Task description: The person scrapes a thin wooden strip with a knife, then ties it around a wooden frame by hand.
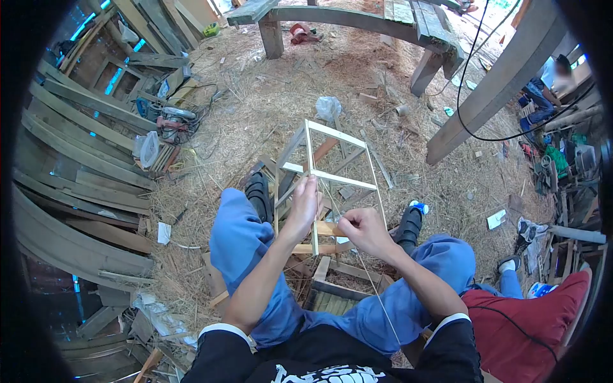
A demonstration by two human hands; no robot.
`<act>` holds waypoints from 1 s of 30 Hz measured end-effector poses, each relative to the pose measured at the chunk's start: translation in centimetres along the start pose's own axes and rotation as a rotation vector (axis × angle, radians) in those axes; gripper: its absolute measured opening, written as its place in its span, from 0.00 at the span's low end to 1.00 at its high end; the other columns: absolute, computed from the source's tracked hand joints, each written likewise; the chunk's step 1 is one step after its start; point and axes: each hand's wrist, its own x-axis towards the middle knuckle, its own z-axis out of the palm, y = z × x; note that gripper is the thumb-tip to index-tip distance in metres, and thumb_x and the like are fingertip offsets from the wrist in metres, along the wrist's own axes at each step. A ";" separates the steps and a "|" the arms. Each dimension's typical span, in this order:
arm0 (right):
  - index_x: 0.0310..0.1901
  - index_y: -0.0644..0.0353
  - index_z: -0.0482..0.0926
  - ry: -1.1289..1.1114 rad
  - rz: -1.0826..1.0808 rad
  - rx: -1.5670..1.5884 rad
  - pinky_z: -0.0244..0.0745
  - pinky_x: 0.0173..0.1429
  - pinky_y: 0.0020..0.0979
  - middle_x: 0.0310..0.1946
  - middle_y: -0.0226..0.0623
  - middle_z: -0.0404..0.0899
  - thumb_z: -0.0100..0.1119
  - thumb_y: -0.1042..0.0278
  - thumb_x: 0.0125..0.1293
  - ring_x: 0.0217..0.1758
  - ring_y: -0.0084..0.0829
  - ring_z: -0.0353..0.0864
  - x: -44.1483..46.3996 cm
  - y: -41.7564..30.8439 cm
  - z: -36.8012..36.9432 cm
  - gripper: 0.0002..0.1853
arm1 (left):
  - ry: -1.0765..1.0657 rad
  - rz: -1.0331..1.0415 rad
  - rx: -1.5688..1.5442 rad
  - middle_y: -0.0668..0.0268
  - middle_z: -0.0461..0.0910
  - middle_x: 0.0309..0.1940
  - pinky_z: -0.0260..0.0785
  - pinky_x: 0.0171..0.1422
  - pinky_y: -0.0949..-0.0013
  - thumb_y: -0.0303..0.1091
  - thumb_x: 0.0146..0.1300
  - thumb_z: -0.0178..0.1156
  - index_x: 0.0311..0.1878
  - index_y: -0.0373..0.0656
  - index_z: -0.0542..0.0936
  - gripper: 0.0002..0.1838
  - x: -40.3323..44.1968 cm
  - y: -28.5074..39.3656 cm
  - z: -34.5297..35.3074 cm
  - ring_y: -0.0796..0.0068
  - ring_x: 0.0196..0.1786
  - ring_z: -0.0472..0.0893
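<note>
A light wooden frame [341,178] made of thin slats stands between my knees. My left hand [305,203] is closed around its near left upright, just below a crossbar. To the right, my right hand [366,231] is curled in a pinch on a thin string [380,300], which runs up toward my left hand and down past my right thigh. Below the frame sits a low wooden box [335,292] with slatted boards inside.
Sawdust and scraps cover the floor [268,96]. A wooden bench [357,22] stands ahead, and a slanting post [491,83] with a black cable is at right. Power tools [172,121] and stacked boards [89,185] lie left. Another person [543,92] sits far right, beyond a red cloth [523,319].
</note>
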 end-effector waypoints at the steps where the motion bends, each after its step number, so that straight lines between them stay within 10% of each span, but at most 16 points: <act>1: 0.26 0.71 0.82 -0.002 -0.022 -0.016 0.70 0.28 0.38 0.15 0.50 0.73 0.58 0.62 0.61 0.17 0.33 0.74 0.0 -0.1 0.0 0.17 | -0.003 0.001 0.009 0.79 0.57 0.15 0.48 0.14 0.77 0.46 0.82 0.38 0.46 0.48 0.69 0.14 0.0 0.0 0.0 0.87 0.12 0.55; 30: 0.31 0.68 0.77 -0.022 -0.110 0.274 0.65 0.33 0.31 0.20 0.29 0.70 0.49 0.63 0.76 0.26 0.20 0.67 2.5 4.4 2.3 0.18 | -0.079 -0.020 -0.012 0.77 0.60 0.14 0.47 0.13 0.77 0.49 0.81 0.42 0.44 0.49 0.68 0.14 -1.1 -1.1 1.7 0.86 0.11 0.57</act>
